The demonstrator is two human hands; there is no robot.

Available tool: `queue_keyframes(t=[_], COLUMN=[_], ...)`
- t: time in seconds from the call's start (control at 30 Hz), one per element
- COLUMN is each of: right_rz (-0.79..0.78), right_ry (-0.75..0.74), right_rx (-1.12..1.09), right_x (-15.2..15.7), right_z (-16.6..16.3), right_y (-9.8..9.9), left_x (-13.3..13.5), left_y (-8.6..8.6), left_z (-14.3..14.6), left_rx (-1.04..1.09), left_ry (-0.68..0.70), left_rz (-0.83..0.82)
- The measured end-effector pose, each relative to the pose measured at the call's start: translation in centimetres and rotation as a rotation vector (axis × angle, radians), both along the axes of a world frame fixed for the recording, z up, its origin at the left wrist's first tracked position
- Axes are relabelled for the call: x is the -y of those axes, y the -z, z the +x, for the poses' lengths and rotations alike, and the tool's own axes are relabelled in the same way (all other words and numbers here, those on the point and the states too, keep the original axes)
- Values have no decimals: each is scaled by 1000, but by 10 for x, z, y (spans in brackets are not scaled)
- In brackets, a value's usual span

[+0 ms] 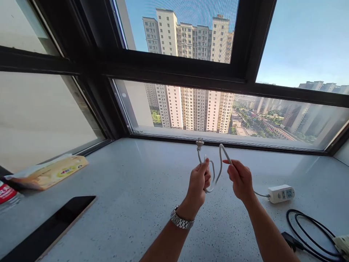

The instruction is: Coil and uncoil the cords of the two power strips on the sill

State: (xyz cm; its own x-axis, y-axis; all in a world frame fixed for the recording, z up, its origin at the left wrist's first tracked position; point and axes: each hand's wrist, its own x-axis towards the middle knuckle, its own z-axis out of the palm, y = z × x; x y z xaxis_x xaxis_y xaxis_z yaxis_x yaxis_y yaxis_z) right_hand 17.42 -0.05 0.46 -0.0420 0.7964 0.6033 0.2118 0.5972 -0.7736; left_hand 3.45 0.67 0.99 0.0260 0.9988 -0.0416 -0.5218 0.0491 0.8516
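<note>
Both hands are raised over the pale speckled worktop (131,189), close in front of the window (191,109); the left hand (200,182), with a metal watch (181,220) on its wrist, is closed in a fist around a gathered bunch of white cord (221,146); the plug (200,143) sticks up just above that fist, prongs upward; the right hand (240,178) pinches the cord between thumb and fingertips, holding up a loop that arches between the two hands; from behind the right hand the cord drops to a white power strip (281,193) lying on the worktop to the right; judging by the loops, the step in hand is gathering the cord into a coil, with a short stretch toward the strip left loose; a further loop would call for the right hand to slide down the cord and bring the slack across to the left fist without twisting it; a black cable (308,233) lies coiled near the right edge, well apart from the hands; a tissue pack (51,173) and a dark flat screen (54,222) lie at the left
</note>
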Motion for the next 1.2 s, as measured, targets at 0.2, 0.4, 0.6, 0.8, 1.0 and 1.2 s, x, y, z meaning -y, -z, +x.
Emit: queue_keyframes(t=[0.2, 0.4, 0.6, 0.8, 1.0, 1.2], right_rz=[78, -46, -509, -768, -709, -331], right_ry=[-365, -540, -522, -303, 142, 160], right_rx=[568, 686, 663, 309, -517, -693], right_x=[9, 0, -31, -58, -51, -18], right_z=[-18, -21, 7, 66, 71, 18], right_y=[4, 5, 30, 43, 10, -15], left_x=[-7, -7, 1, 12, 19, 19], left_y=[0, -20, -46, -60, -52, -27], left_z=[-15, -44, -79, -130, -98, -19], left_rx=[271, 321, 393, 515, -8, -281], left_ry=[202, 293, 67, -138, 76, 208], left_rz=[-192, -100, 39, 278, 381, 222])
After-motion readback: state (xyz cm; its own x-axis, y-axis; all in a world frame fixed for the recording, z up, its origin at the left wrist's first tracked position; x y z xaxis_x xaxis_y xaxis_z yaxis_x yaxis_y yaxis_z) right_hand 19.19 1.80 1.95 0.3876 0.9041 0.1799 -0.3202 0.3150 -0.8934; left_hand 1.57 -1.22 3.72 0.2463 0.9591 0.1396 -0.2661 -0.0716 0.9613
